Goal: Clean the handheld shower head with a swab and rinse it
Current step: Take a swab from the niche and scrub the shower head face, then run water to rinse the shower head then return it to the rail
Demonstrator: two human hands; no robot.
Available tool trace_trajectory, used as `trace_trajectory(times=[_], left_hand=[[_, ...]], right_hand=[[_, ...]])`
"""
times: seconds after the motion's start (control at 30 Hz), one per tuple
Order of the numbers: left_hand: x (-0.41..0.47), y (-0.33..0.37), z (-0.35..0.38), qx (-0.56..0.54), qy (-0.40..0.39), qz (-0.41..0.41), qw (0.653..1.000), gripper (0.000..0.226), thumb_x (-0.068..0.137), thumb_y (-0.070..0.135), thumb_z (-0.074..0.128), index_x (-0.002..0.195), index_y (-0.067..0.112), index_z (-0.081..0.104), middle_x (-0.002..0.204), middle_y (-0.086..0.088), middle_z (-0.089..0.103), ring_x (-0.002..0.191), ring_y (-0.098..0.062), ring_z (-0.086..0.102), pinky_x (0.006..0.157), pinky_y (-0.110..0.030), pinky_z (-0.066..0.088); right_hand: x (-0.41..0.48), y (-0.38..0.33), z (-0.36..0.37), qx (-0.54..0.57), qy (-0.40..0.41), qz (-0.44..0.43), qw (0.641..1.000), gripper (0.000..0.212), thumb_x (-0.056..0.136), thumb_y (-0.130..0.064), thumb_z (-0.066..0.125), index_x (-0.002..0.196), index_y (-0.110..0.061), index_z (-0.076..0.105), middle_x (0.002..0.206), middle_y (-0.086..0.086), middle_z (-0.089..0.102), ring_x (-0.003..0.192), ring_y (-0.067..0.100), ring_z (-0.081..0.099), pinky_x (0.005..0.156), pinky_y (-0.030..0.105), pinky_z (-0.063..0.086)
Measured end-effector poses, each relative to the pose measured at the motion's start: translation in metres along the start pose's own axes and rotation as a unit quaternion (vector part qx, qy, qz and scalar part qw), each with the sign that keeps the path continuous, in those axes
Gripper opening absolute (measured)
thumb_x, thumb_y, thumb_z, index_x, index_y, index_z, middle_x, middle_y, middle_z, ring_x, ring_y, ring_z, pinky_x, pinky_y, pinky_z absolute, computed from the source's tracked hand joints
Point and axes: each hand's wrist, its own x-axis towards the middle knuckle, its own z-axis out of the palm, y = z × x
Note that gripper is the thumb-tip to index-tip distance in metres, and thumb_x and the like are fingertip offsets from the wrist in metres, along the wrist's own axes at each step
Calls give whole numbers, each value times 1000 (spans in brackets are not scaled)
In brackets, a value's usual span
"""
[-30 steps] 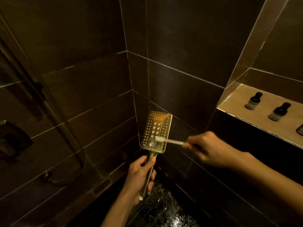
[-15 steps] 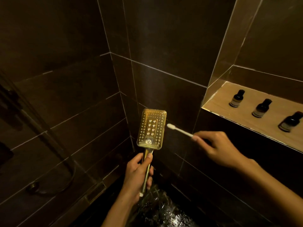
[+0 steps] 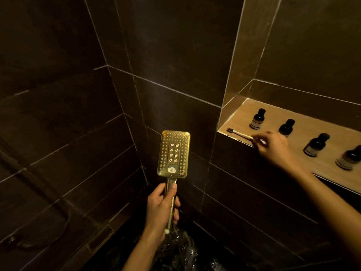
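A gold rectangular shower head [image 3: 173, 154] with rows of nozzles stands upright at centre, its face towards me. My left hand [image 3: 161, 209] grips its handle from below. The swab [image 3: 239, 133], a thin white stick with a dark brush-like tip, lies along the front edge of the wooden niche shelf [image 3: 244, 108] at the right. My right hand [image 3: 273, 146] rests over the swab's near end, fingertips pinched on it.
Several small dark bottles [image 3: 257, 118] stand in a row on the niche shelf behind my right hand. Dark tiled walls meet in a corner behind the shower head. A hose [image 3: 58, 227] loops down the left wall. The dark floor [image 3: 179, 253] below glistens wet.
My right hand has carried the swab away from the shower head's face, up and to the right, onto the niche shelf. The shower head stays upright in my left hand.
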Motion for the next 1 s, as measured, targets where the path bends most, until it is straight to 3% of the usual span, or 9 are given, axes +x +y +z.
trace_trajectory(times=[0.23, 0.43, 0.6, 0.7, 0.83, 0.97, 1.0], left_hand=[[1, -2, 5, 27, 11, 10, 1000, 22, 94, 43, 61, 85, 24, 65, 67, -7, 63, 42, -21, 52, 42, -25, 40], [0, -2, 2, 23, 25, 4, 999, 22, 94, 44, 62, 85, 24, 65, 68, -7, 63, 42, -21, 51, 42, -26, 40], [-3, 1, -7, 25, 31, 9, 999, 20, 94, 43, 61, 87, 25, 66, 67, -7, 63, 42, -21, 51, 42, -26, 40], [-5, 2, -16, 33, 38, 12, 999, 17, 95, 42, 61, 89, 27, 67, 68, -7, 64, 43, -22, 52, 42, -26, 41], [-7, 7, -30, 24, 33, 17, 999, 9, 96, 35, 63, 92, 28, 68, 70, -9, 66, 46, -23, 55, 43, -28, 43], [-8, 22, -45, 1, 35, 35, 999, 6, 95, 28, 65, 97, 24, 69, 72, -10, 68, 47, -21, 56, 43, -28, 44], [-8, 27, -50, -2, 35, 42, 999, 7, 95, 27, 65, 99, 23, 69, 73, -10, 69, 47, -21, 56, 44, -28, 44]], right_hand=[[17, -5, 13, -21, -4, 38, 999, 30, 96, -21, 63, 125, -22, 71, 115, 12, 61, 114, 35, 52, 97, 54, 49], [13, 1, 19, -7, 22, 43, 999, 33, 97, -25, 63, 130, -23, 68, 98, 1, 47, 97, 24, 45, 90, 49, 47], [15, -2, 14, -18, -9, 52, 998, 34, 98, -29, 61, 131, -24, 67, 103, 4, 51, 105, 30, 49, 94, 53, 46], [11, -9, 3, -55, -16, 68, 996, 42, 98, -36, 58, 136, -19, 62, 119, 14, 61, 115, 35, 50, 99, 55, 41], [-26, -53, 1, 3, 44, -49, 998, 43, 95, -34, 62, 134, -17, 60, 125, 14, 62, 118, 32, 54, 98, 56, 46], [-69, -138, 23, 162, -114, -108, 974, 38, 91, -41, 68, 126, -25, 68, 112, -9, 69, 102, 5, 64, 91, 26, 53], [-76, -160, 32, 202, -170, -106, 959, 41, 89, -47, 68, 125, -26, 70, 112, -12, 71, 102, 3, 66, 92, 25, 54]])
